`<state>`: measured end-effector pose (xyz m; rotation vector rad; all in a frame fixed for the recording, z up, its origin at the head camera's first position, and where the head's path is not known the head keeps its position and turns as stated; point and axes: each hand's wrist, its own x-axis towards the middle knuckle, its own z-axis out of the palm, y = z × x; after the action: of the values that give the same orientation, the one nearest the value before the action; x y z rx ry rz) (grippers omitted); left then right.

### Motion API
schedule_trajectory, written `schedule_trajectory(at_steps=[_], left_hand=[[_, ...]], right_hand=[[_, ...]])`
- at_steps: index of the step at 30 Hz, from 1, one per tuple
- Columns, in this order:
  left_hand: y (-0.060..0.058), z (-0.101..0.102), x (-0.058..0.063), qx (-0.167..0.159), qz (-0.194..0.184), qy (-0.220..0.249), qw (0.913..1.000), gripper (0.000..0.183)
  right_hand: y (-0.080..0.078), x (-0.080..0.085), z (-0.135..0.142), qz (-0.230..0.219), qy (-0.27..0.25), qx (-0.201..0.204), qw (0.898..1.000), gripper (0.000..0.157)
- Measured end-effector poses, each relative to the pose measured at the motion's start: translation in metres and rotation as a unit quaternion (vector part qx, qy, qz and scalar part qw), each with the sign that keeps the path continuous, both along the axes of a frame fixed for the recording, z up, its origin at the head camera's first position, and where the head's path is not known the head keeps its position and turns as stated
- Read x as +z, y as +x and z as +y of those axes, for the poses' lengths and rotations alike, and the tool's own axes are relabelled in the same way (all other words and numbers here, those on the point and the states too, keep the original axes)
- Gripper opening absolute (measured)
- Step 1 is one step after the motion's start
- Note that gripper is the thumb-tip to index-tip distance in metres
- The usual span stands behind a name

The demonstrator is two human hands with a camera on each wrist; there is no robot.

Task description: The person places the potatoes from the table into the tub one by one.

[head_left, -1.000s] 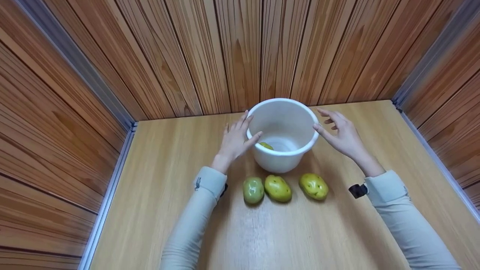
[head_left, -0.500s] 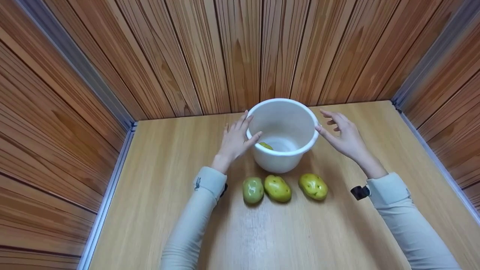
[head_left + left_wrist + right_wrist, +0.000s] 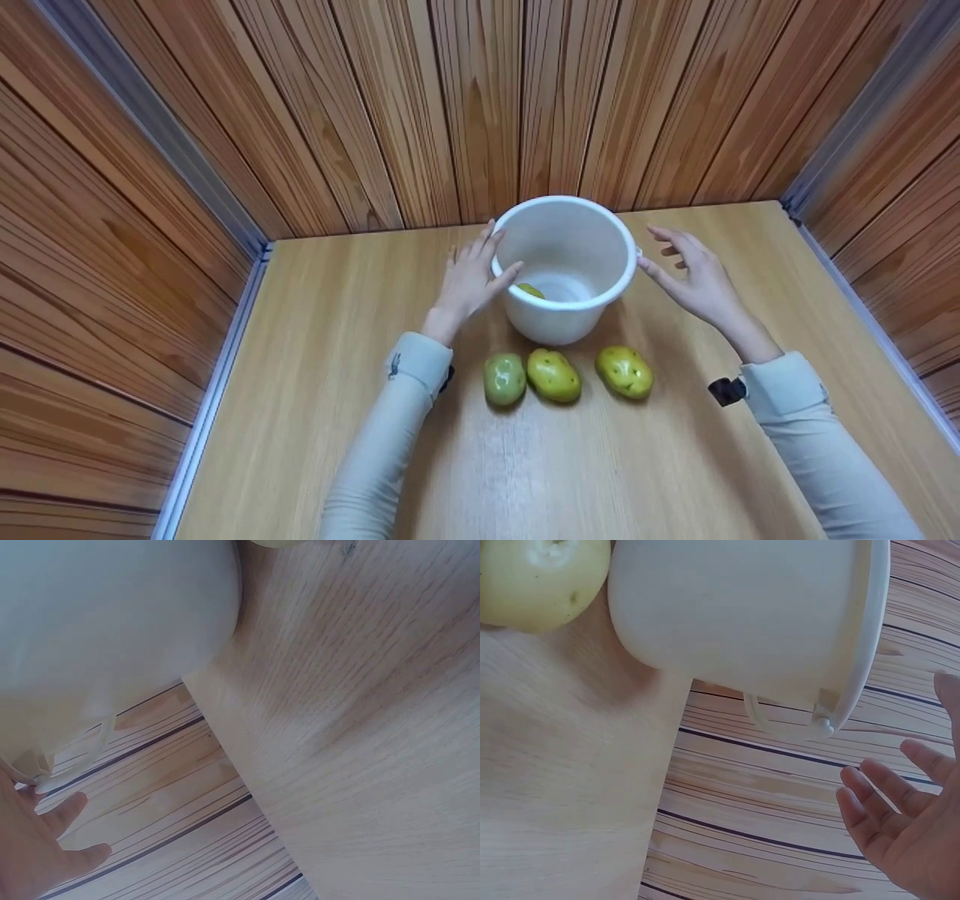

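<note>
A white bucket (image 3: 555,325) stands upright on the table, a yellow-green thing (image 3: 531,290) partly showing inside it. My left hand (image 3: 466,283) is at the left of its rim, fingers fairly straight and the thumb lying over the edge. To the right of the rim, my right hand (image 3: 699,285) hovers with relaxed, spread fingers; the right wrist view shows a gap between this hand and the bucket (image 3: 735,615). In front of the bucket lie two yellow-green potatoes (image 3: 553,376) and, left of them, a smooth, greener oval piece (image 3: 505,380).
The bucket's thin handle (image 3: 761,716) hangs down at the back. Behind the wooden table (image 3: 525,480) rises a plank-patterned wall (image 3: 495,112), with similar walls at both sides. Metal strips (image 3: 214,397) run along the table's side edges.
My right hand has drawn slightly right, away from the bucket's rim. The left hand, the bucket and the pieces in front look much the same.
</note>
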<state>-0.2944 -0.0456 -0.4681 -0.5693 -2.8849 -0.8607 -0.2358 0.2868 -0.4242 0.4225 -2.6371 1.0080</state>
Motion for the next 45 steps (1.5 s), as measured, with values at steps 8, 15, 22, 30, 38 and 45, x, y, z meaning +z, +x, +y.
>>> schedule_trajectory(at_steps=[8,15,22,30,38,45], left_hand=[[0.000,-0.001,0.000,-0.002,0.005,-0.006,1.0000,0.072],[-0.002,0.000,0.000,-0.001,0.018,-0.022,0.9996,0.075],[-0.001,0.000,-0.001,0.003,0.016,-0.019,0.9997,0.078],[0.000,0.000,0.000,0.000,0.016,-0.015,0.9998,0.076],[0.001,0.000,0.000,0.003,0.021,-0.015,0.9997,0.074],[0.000,0.001,0.000,0.004,0.022,-0.012,0.9997,0.076]], right_hand=[[0.003,-0.003,0.005,0.001,0.002,-0.003,1.000,0.054],[0.006,-0.006,0.007,-0.003,0.003,-0.003,1.000,0.055],[0.007,-0.013,0.008,-0.024,0.000,-0.007,1.000,0.057],[0.009,-0.019,0.009,-0.027,-0.005,-0.007,1.000,0.057],[0.013,-0.028,0.010,-0.022,-0.008,-0.002,1.000,0.056],[0.017,-0.032,0.010,-0.026,-0.006,-0.001,1.000,0.055]])
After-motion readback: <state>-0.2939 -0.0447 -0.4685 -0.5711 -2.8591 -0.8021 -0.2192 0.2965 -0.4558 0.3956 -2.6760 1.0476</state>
